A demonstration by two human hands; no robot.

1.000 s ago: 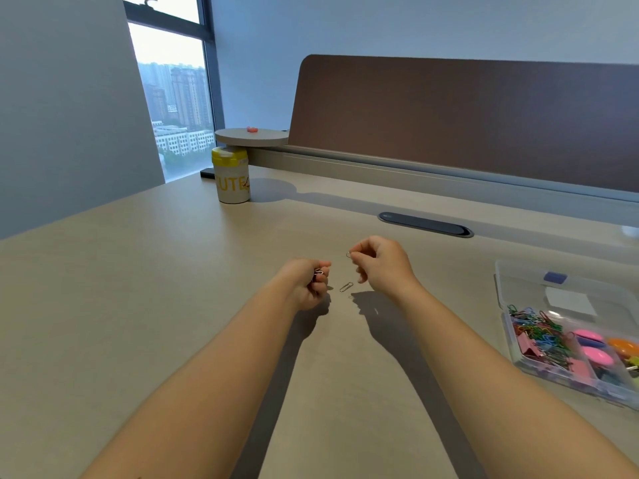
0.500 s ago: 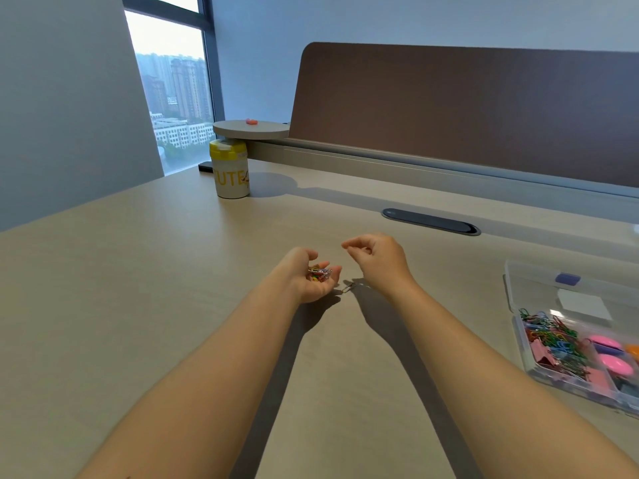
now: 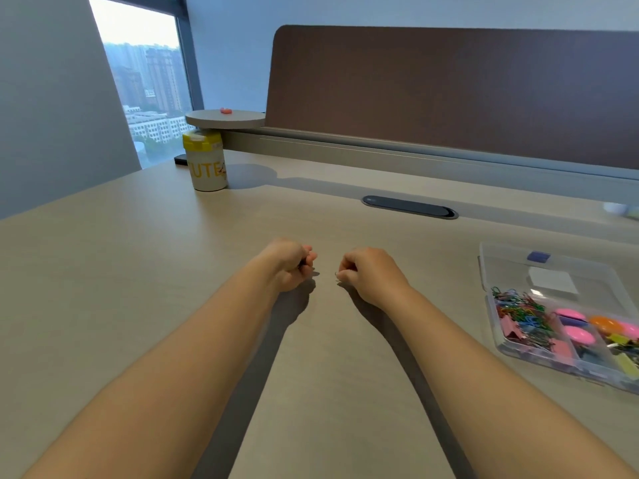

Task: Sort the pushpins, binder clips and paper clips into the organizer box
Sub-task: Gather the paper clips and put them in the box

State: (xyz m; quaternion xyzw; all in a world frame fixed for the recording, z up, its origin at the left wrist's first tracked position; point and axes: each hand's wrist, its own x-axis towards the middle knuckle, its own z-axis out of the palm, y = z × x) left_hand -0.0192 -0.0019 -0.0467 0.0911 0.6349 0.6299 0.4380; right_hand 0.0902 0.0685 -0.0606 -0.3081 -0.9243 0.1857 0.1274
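- Right hand (image 3: pixel 371 276): fingertips (image 3: pixel 342 275) pinched tight on a thin paper clip (image 3: pixel 337 279), low over the desk (image 3: pixel 138 271).
- Left hand (image 3: pixel 290 264), just beside those fingertips: curled closed; something dark shows inside, too small to name.
- The organizer box (image 3: pixel 553 271) sits well to their right, lid open, clips piled in its nearest compartment.
- Advice: keep the pinch firm, lift clear, and release only above that compartment.
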